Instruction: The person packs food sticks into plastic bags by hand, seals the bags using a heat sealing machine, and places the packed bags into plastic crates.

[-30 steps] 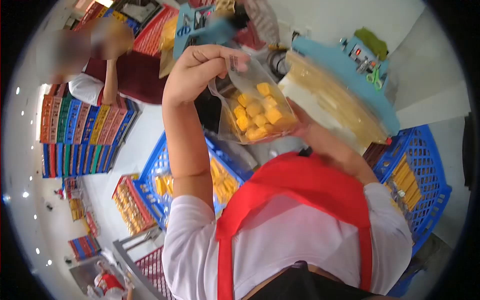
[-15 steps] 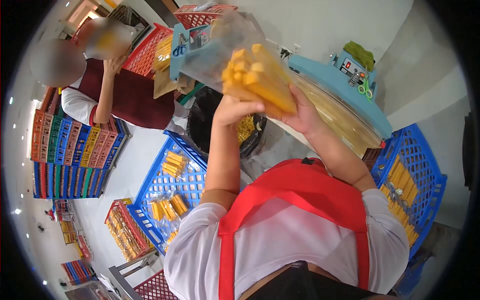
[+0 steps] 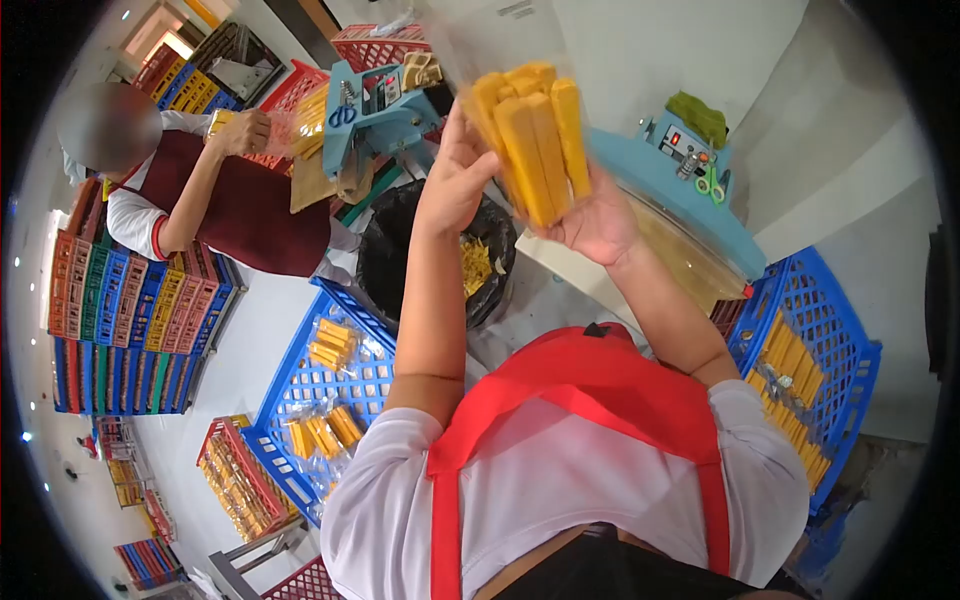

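A clear plastic bag of yellow sticks [image 3: 535, 135] is held up in front of me, its sticks standing nearly upright and its empty top part raised. My left hand [image 3: 458, 178] grips the bag's left side. The lower right of the bag rests in my right hand [image 3: 598, 218], fingers partly hidden behind it. Behind the bag stands a light blue sealing machine [image 3: 680, 200] with green scissors [image 3: 711, 184] on it. Below my left hand is a bin with a black liner [image 3: 385, 250], holding yellow scraps [image 3: 475, 265].
A blue crate [image 3: 275, 400] with bagged sticks lies at lower left, another blue crate [image 3: 845, 345] of sticks at right. A co-worker in a maroon apron [image 3: 265, 225] is at upper left beside a second blue machine [image 3: 350, 140]. Stacked crates [image 3: 130, 290] and a red crate [image 3: 270, 475] are farther left.
The bag has turned from its end facing me to its sticks standing lengthwise. My left hand has gone from the bag's top to its side. The view has shifted, and the co-worker's hand has moved.
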The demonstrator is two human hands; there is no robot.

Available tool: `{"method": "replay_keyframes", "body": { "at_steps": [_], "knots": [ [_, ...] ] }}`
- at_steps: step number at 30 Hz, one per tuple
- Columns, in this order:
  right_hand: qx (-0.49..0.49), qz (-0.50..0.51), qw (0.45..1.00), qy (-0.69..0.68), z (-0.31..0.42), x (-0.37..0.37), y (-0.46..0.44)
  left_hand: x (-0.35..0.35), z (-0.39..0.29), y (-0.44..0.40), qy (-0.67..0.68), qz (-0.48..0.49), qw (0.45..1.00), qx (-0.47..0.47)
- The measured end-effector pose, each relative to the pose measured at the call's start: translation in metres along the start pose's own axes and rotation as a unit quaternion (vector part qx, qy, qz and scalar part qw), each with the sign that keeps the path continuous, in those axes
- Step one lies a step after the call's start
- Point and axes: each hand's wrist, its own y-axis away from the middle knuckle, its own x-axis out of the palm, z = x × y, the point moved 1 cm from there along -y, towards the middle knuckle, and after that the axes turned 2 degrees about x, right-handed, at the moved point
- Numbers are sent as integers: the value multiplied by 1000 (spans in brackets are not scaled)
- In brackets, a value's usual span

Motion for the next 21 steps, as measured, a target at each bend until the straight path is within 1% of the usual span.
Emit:
{"method": "replay_keyframes", "body": {
  "at_steps": [1,2,3,4,5,7,8,9,10,11,12,13,14,15,16,17,18,19,20,21],
  "knots": [
    [-72,-61,995,43,5,-2,-1,2,4,-1,1,1,1000,4],
    [-69,-61,995,45,8,-2,-3,2,9,2,18,-2,999,40],
    [-122,-92,981,123,10,-1,-6,7,11,5,35,-8,997,73],
    [-171,-121,957,200,10,1,-6,18,10,4,-19,-35,994,101],
    [-163,-121,959,199,8,5,-4,16,12,6,-19,-43,994,101],
    [-135,-94,978,127,5,13,-1,7,12,0,56,-82,995,32],
    [-134,-91,979,127,3,9,2,7,12,0,86,-90,992,36],
    [-47,-77,995,31,-1,2,6,8,12,1,84,-89,992,38],
    [40,-63,995,-65,-2,-3,8,9,13,2,99,-62,993,31],
    [38,-60,995,-66,1,-7,6,9,15,3,114,-35,993,21],
    [48,18,992,-111,1,-8,6,7,18,3,100,-14,995,-10],
    [57,95,981,-157,1,-10,7,6,22,3,100,-16,995,-17],
    [55,92,981,-163,3,-11,7,7,26,1,66,-16,998,-14],
    [31,76,987,-138,8,-11,5,12,26,0,31,-17,999,-11],
    [7,64,992,-111,12,-12,3,18,24,-2,31,-15,999,-15],
    [4,64,992,-111,14,-14,1,25,19,-5,39,-63,997,-3],
    [-35,42,990,-129,15,-17,0,31,16,-6,46,-113,992,10],
    [-73,20,986,-146,15,-18,-2,32,19,-4,45,-113,993,9],
    [-71,19,986,-150,13,-17,-3,33,23,-1,18,-113,993,31],
    [-94,-35,992,-71,11,-13,-3,34,25,3,-9,-115,992,52]
  ]
}}
